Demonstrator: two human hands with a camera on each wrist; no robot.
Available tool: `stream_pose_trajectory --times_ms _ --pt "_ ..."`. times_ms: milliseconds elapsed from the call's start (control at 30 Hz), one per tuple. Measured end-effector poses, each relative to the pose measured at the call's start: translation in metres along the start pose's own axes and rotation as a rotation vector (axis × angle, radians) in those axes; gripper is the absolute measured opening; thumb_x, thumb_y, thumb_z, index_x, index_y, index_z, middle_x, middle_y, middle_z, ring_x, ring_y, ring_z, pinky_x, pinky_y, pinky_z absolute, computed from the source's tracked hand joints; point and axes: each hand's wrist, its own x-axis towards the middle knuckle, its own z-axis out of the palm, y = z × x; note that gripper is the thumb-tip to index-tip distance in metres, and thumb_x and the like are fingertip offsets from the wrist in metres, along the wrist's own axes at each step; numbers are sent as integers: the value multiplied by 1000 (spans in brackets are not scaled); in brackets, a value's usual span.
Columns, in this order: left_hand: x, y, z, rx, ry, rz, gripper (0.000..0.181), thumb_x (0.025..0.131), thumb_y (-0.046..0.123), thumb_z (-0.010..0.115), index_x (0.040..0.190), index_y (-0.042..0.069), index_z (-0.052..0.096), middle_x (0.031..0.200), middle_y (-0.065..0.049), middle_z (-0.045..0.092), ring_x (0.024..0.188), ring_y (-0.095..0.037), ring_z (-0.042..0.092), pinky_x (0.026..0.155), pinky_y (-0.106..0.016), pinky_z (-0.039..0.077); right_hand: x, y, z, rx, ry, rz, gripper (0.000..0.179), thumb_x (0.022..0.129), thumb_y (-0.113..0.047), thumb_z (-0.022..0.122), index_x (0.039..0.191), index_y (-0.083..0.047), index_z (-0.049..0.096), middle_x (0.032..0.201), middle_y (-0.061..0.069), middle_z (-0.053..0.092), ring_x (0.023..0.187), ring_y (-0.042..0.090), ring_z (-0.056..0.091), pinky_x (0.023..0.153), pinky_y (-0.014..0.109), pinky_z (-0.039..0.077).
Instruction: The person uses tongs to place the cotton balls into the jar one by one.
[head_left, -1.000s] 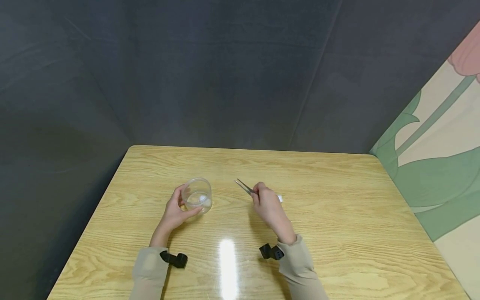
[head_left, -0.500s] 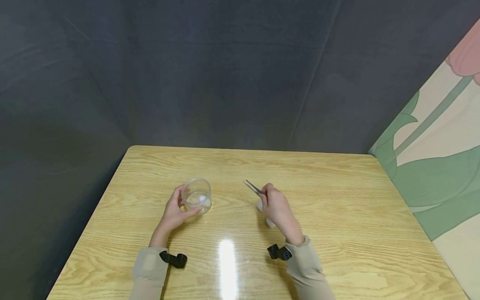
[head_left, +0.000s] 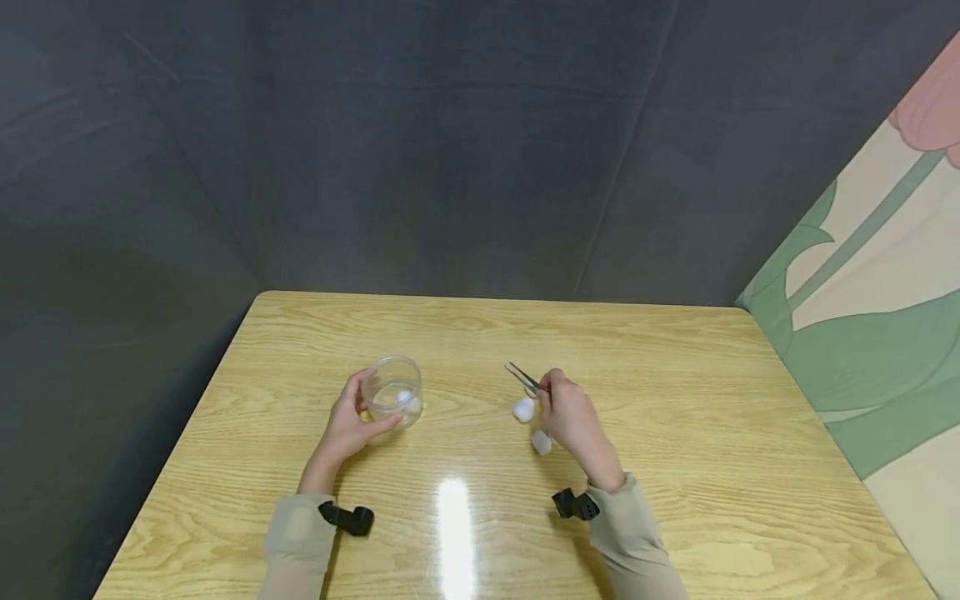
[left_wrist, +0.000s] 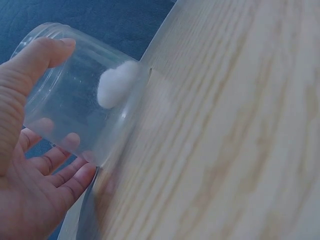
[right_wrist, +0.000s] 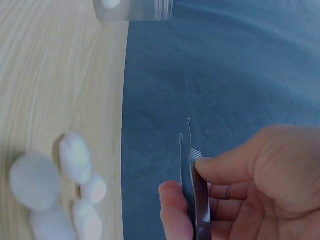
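Note:
My left hand holds a clear plastic jar upright on the table, thumb on one side and fingers on the other. Inside, a white cotton ball lies at the jar's bottom. In my right hand is a pair of metal tweezers, pinched between thumb and fingers, its tips apart with nothing between them. Below the tweezers, several cotton balls lie loose on the table; one cotton ball is just left of the hand. The right wrist view shows this group, including a round cotton ball, beside the tweezers.
The wooden table has a bright light reflection at its near middle. A dark cloth hangs behind and to the left. A flower-patterned fabric is on the right. Black wrist cameras sit on both sleeves.
My right hand has moved right with the tweezers, away from the jar, uncovering cotton balls on its left. The left hand and jar have stayed in place.

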Motion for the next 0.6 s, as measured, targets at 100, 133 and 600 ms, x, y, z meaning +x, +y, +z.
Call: stream_pose_trajectory --times_ms 100,133,600 --pt "0 0 0 -4 1 2 82 73 -1 77 139 -5 30 134 -30 40 116 -45 44 96 -53 36 -1 4 -2 -6 -1 9 4 91 1 54 91 4 52 73 11 58 55 17 50 46 27 40" --pt "0 0 0 -6 1 4 82 72 -2 77 139 -6 30 134 -31 40 116 -45 44 96 -53 36 -1 5 -2 -9 0 15 4 91 1 55 91 4 52 72 11 58 55 17 50 46 27 39" --pt "1 -1 -1 -9 -3 6 82 72 -1 77 139 -7 30 134 -31 39 119 -45 41 99 -54 34 -5 24 -10 -48 -13 36 6 91 0 54 90 5 52 69 11 55 52 17 47 45 28 38"
